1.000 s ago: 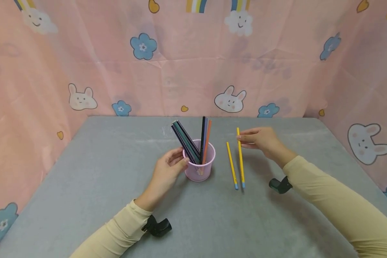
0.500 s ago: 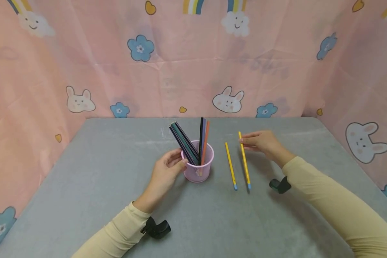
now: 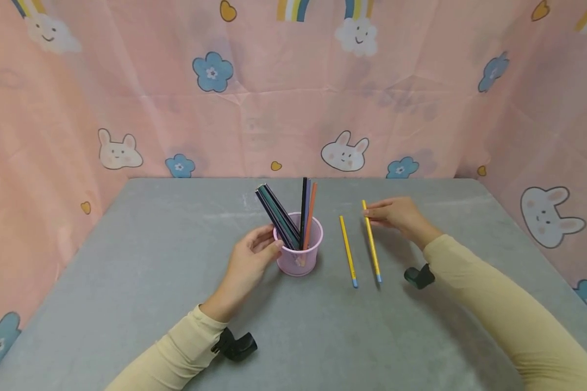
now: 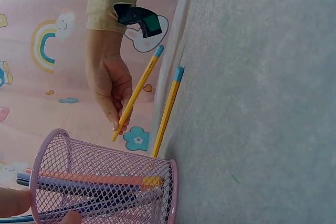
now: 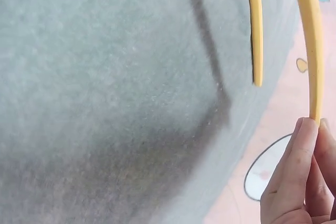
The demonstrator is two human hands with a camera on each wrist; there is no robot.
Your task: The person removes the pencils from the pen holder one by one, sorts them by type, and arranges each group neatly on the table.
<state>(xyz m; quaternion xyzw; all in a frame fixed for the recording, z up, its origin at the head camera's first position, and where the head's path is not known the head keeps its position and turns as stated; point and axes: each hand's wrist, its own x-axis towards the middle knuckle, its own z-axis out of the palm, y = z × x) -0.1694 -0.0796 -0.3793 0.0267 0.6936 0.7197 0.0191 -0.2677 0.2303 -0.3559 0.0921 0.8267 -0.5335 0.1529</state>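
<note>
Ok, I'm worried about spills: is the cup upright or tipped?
Upright: in the head view, the cup stands on its base on the table, mouth facing up.

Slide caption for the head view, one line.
Left hand holds a pink cup of colored pencils; right hand pinches a raised yellow pencil; another yellow pencil lies nearby.

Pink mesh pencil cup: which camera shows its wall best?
Left wrist: the pink mesh pencil cup is large, mesh openings distinct, though cropped at the bottom. Head: smaller, mesh unresolved, left hand at its rim. Right wrist: cup not visible.
</note>
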